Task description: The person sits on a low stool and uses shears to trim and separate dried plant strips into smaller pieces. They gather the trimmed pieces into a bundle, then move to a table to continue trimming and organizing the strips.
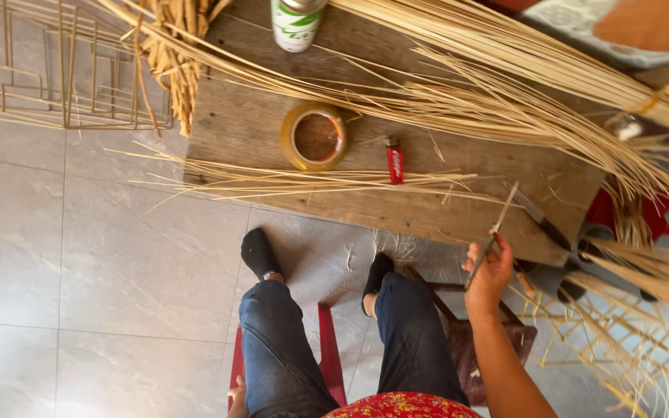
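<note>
The right hand (489, 267) was raised just off the near edge of the wooden bench (257, 116), its fingers closed around the lower end of a thin bamboo strip (501, 220). The strip slanted up and away from the hand, its upper end over the bench top beside a dark-handled knife (540, 217) that lay on the wood. Only a sliver of the left hand (237, 399) showed at the bottom edge beside the left knee; whether it was open or closed could not be told.

Loose bamboo slivers (311, 182) lay along the bench's near side, and a long bundle of strips (520, 58) crossed its far side, running out of view at the right. Between them sat a roll of tape (314, 137) and a small red lighter (395, 162), well apart from the hand. A green and white can (296, 23) stood at the far edge, its top cut off by the frame. A bamboo lattice frame (63, 77) lay on the tiled floor (79, 271) at the left.
</note>
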